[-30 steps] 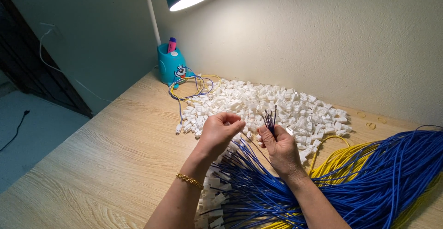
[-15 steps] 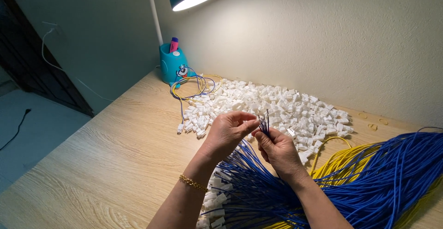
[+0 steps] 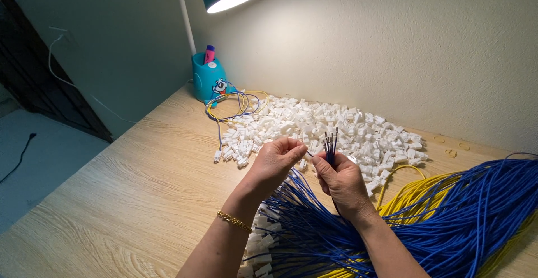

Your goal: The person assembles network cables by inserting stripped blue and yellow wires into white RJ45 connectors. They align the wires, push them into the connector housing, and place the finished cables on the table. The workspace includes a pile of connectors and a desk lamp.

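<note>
The wooden counter (image 3: 129, 199) carried all the work material. Below and to the right of the hands, a large bundle of blue wires (image 3: 448, 222) ran off the frame edge with yellow wires (image 3: 414, 197) beneath it. Beyond the hands lay a wide pile of white connector housings (image 3: 336, 126), and farther left stood a teal desk lamp (image 3: 213, 42) with a pen-holder base.

The right hand (image 3: 343, 180) was closed around a small bunch of blue wire ends (image 3: 330, 142), held upright above its fingers. The left hand (image 3: 276, 163) was pinched shut just beside it on a small item, apparently a white housing, though the fingers covered most of it.

Judged from this posture, the step in hand was seating a wire end into a housing. The next move would call for fine alignment of one terminal with a housing cavity.

The contact point between the hands was too small to resolve. Finished assemblies (image 3: 260, 241) below the left wrist were partly hidden by the forearm.
</note>
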